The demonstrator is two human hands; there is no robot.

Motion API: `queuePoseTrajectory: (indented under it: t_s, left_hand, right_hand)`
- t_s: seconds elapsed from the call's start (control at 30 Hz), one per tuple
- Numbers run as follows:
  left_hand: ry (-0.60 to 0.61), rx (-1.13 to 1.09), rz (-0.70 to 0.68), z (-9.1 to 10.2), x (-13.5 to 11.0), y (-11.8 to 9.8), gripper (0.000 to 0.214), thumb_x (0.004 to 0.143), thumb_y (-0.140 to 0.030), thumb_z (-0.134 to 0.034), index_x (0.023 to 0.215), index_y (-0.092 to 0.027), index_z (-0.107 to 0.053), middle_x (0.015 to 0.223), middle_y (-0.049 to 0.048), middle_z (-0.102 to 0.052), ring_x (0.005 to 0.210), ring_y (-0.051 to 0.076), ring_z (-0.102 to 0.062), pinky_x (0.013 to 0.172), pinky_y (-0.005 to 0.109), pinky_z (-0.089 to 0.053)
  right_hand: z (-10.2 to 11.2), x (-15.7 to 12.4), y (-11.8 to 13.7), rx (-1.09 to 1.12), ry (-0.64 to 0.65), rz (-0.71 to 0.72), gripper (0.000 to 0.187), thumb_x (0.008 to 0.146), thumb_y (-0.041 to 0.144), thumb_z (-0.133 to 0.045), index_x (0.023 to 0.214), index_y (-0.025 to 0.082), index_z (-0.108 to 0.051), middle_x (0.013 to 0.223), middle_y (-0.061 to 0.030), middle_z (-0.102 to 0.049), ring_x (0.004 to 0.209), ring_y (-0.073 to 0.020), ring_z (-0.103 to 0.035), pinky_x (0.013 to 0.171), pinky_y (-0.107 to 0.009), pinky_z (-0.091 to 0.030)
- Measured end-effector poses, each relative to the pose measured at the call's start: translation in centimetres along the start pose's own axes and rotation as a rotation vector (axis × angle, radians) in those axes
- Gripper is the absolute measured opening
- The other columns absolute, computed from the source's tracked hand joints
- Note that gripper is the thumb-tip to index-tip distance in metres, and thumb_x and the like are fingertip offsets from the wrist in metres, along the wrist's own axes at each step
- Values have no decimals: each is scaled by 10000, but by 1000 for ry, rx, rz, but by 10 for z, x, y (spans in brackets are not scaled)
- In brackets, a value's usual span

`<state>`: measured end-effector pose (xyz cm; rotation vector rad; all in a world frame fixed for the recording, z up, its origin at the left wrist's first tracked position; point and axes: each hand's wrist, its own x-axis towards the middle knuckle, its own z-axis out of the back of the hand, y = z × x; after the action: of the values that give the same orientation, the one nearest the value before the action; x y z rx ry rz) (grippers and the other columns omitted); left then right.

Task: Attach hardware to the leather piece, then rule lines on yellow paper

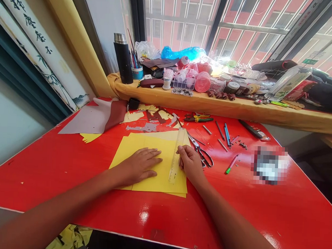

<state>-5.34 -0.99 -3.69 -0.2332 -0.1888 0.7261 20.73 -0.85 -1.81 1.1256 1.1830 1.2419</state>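
My left hand point(138, 166) lies flat on a stack of yellow paper sheets point(150, 164), pressing them to the table and holding nothing. My right hand point(190, 163) grips the edge of a transparent plastic ruler point(176, 156) between thumb and fingers. The ruler lies tilted across the right part of the yellow sheets, its top end reaching a paler sheet. Just right of my right hand, a pair of metal scissors point(201, 152) with dark handles rests on the table, not touching the hand.
The red table point(156, 219) holds pliers point(198, 118), several pens and metal tools, and brown and grey sheets point(92, 117) with paper scraps at the back. A yellow-covered window ledge point(200, 100) behind it is crowded with jars, spools and bags.
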Motion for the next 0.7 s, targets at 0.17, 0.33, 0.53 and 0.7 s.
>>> queuePoseTrajectory:
  t_s: [0.17, 0.33, 0.53, 0.7]
  left_hand:
    - [-47, -5, 0, -3, 5, 5, 541, 1071, -587, -508, 1549, -337, -550, 1678, 59, -477, 1558, 290, -430, 1299, 495, -290]
    - [-70, -22, 10, -8, 2, 3, 538, 1093, -575, -458, 1561, -321, -529, 1686, 57, -465, 1573, 279, -399, 1313, 508, -252]
    - [-133, -38, 26, -4, 1, -1, 511, 1068, -556, -524, 1490, -274, -581, 1663, 99, -478, 1556, 307, -397, 1290, 514, -303]
    - [-196, -146, 123, 6, 2, -9, 324, 1009, -491, -639, 1182, -223, -696, 1277, 127, -683, 1252, 319, -608, 1112, 504, -496]
  right_hand:
    - [0, 0, 1, -17, -2, -4, 491, 909, 711, -632, 777, 240, -582, 446, 82, -444, 386, -128, -450, 413, -256, -334]
    - [0, -1, 2, -28, 0, -3, 495, 912, 708, -641, 775, 236, -588, 448, 77, -450, 390, -123, -447, 417, -249, -332]
    - [-2, -1, -1, -80, 10, -10, 512, 915, 724, -625, 768, 235, -588, 429, 85, -425, 372, -117, -418, 413, -249, -316]
    - [-8, -2, 14, -122, 58, -81, 520, 911, 737, -609, 775, 237, -576, 404, 94, -395, 350, -119, -401, 405, -246, -288]
